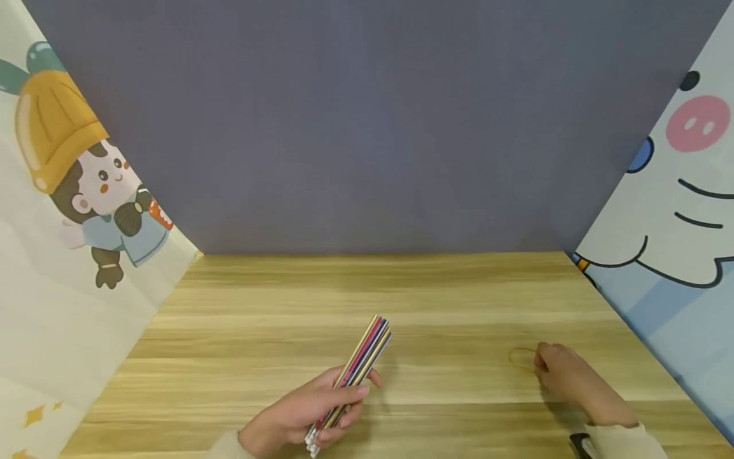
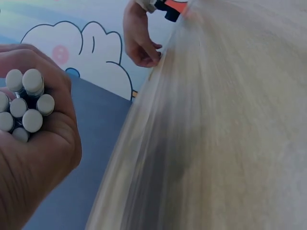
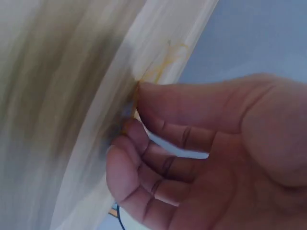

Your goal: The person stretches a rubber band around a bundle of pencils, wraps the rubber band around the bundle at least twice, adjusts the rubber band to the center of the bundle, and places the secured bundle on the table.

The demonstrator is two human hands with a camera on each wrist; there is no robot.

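Left hand point(image 1: 309, 408), above tabletop point(image 1: 229, 319) toward near edge, grasps bundle of slim red, navy and gold pencils point(image 1: 367, 357); white round ends poke out of grip toward near edge, coloured ends past thumb toward far edge. Farther off, near right edge, right hand point(image 1: 564, 376) pinches thin yellow loop point(image 1: 510, 358); loop juts leftward from fingertips, contact with tabletop unclear.
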